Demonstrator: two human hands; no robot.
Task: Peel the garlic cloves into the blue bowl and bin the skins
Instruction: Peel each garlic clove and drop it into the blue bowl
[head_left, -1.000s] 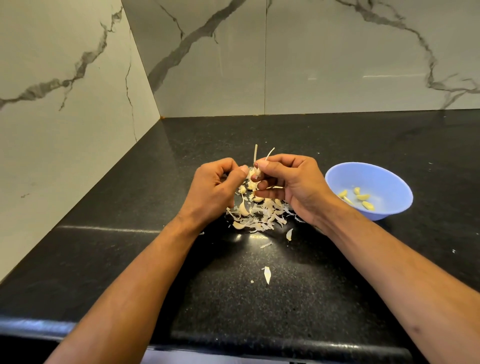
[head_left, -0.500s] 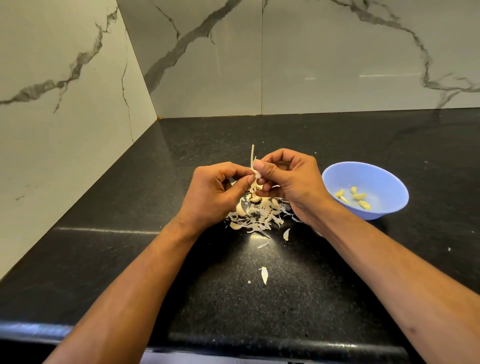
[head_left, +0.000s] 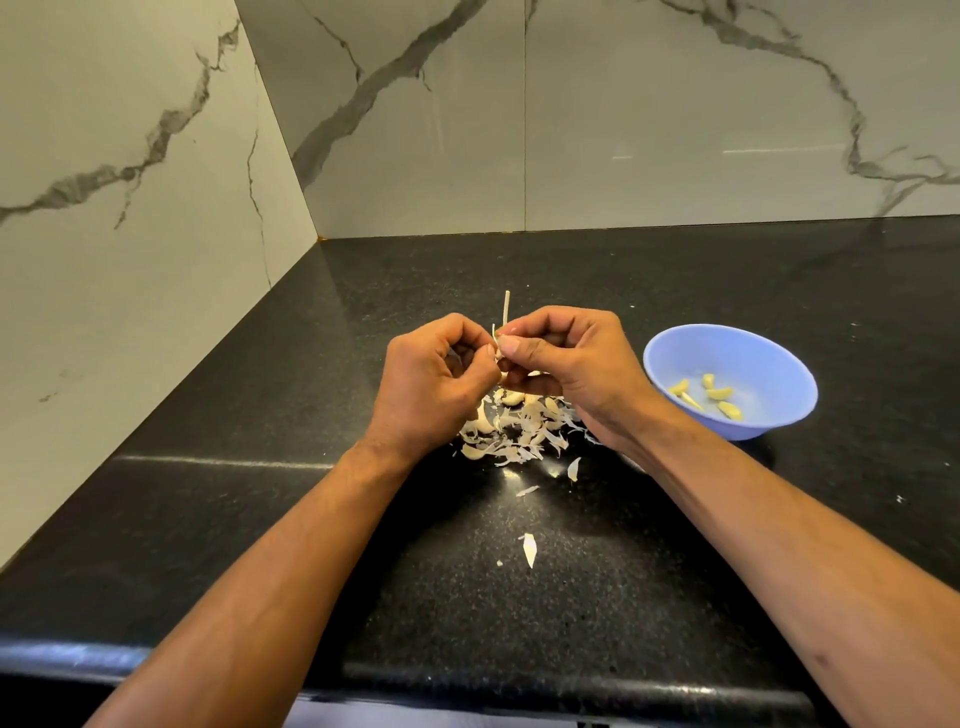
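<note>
— Garlic clove (head_left: 500, 357) status?

— I see it pinched between both hands above the skin pile (head_left: 511, 428). Left hand (head_left: 431, 387): fingers curled, thumb and forefinger gripping the clove. Right hand (head_left: 563, 364): fingers curled, thumb and forefinger tips pinching a pale strip of skin (head_left: 506, 307) that stands upright from the clove.

— Surroundings?

— Unpeeled cloves and loose skins lie on the black countertop (head_left: 597, 597) directly below the hands; stray skin flakes (head_left: 529, 548) lie nearer the front edge. I see the blue bowl (head_left: 779, 374) to the right, apart from the pile, holding several peeled cloves (head_left: 711, 395). White marble-patterned walls (head_left: 597, 130) meet in the corner behind.
</note>
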